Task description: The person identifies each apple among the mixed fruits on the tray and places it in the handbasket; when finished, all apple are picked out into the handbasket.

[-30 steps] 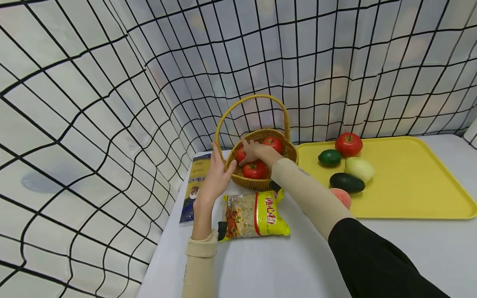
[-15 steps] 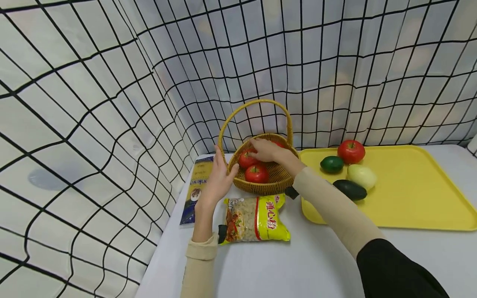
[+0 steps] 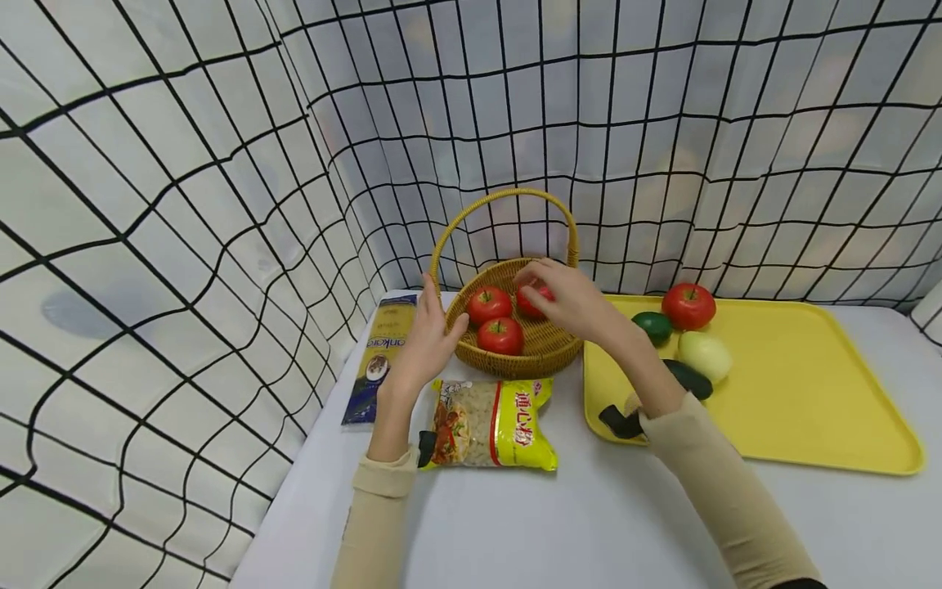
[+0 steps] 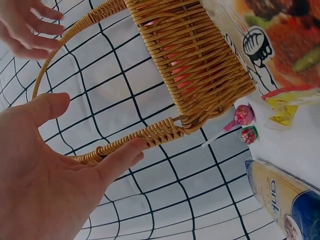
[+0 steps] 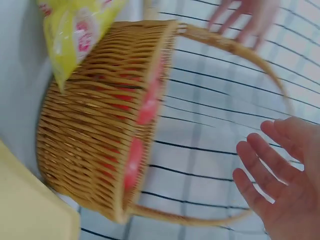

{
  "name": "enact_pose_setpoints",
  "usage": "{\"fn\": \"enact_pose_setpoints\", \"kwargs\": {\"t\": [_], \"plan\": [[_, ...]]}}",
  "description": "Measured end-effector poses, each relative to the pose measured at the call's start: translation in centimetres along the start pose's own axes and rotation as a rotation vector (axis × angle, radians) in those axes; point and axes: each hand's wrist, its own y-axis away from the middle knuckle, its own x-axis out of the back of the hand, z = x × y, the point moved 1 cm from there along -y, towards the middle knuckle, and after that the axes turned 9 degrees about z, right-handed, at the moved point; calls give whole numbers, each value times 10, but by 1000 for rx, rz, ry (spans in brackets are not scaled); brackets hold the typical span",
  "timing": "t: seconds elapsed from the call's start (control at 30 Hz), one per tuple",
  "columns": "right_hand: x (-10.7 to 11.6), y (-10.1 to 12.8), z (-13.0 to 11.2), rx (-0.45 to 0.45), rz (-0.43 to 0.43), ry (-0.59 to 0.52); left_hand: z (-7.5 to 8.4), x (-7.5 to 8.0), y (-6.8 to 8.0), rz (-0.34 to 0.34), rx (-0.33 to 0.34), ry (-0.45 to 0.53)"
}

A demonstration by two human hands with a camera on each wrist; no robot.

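A wicker basket [image 3: 518, 360] with a hoop handle stands at the back of the white table and holds three red tomatoes [image 3: 500, 335]. My left hand [image 3: 434, 335] rests open against the basket's left side, and in the left wrist view its fingers [image 4: 125, 155] touch the foot of the handle. Above the right half of the basket hovers my right hand [image 3: 562, 296], fingers relaxed, partly hiding one tomato [image 3: 531, 301]. In the right wrist view that hand [image 5: 280, 175] is open, holds nothing and is apart from the basket [image 5: 95, 135].
A yellow tray [image 3: 795, 401] to the right carries a red tomato [image 3: 688, 305], a green fruit [image 3: 653, 327], a pale fruit [image 3: 704, 357] and a dark avocado [image 3: 692, 380]. A yellow pasta bag [image 3: 489, 424] lies before the basket, a blue spaghetti pack [image 3: 379, 360] to its left. Checked curtains close off the back and left.
My right hand has risen out of the basket and drawn back to the right, leaving the tomatoes inside. The left hand has stayed against the basket.
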Motion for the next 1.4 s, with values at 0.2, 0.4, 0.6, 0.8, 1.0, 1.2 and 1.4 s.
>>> {"fn": "enact_pose_setpoints", "kwargs": {"t": [0.2,0.4,0.6,0.8,1.0,1.2,1.4], "plan": [[54,59,-3,83,194,-36,6,-10,-6,-22,-20,18],[105,108,-9,142,351,40,10,-11,-4,-31,-14,28],[152,149,-13,140,506,120,12,-11,-5,-32,-19,25],[177,168,-15,104,602,229,9,-6,-4,-32,2,14],[189,169,-22,128,655,209,1,0,0,-17,38,19],[195,172,-25,102,685,221,-1,1,3,-30,46,27],[198,179,-20,84,701,231,1,2,0,-29,20,-1]]}}
